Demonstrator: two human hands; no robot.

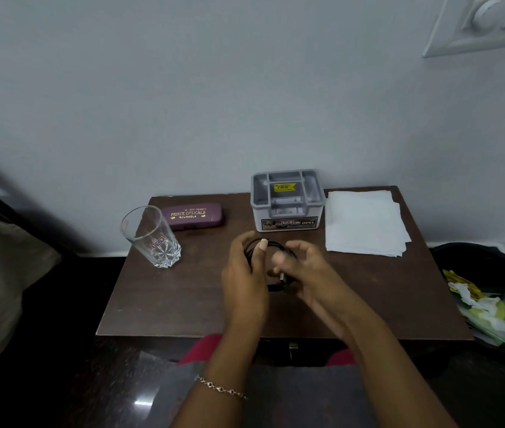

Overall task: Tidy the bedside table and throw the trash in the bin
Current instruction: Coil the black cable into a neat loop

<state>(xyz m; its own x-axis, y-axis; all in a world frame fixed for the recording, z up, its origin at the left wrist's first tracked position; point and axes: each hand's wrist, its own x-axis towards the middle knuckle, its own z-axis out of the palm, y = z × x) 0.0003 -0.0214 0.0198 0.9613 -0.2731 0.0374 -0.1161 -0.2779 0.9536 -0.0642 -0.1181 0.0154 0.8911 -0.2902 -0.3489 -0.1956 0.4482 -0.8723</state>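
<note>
Above the middle of the brown bedside table (183, 298), both my hands hold a coiled black cable (275, 247). My left hand (245, 273) grips the coil's left side, thumb over the top. My right hand (309, 273) closes on its right side, where a metal plug end shows between the fingers. A bin lined with a black bag (473, 257) stands right of the table, with yellow and white wrappers (479, 304) inside.
An empty clear glass (152, 239) stands at the table's left. A maroon spectacle case (194, 215) lies behind it. A grey plastic organiser box (286, 200) sits at the back, a stack of white tissues (367, 223) to its right. A bed edge is at far left.
</note>
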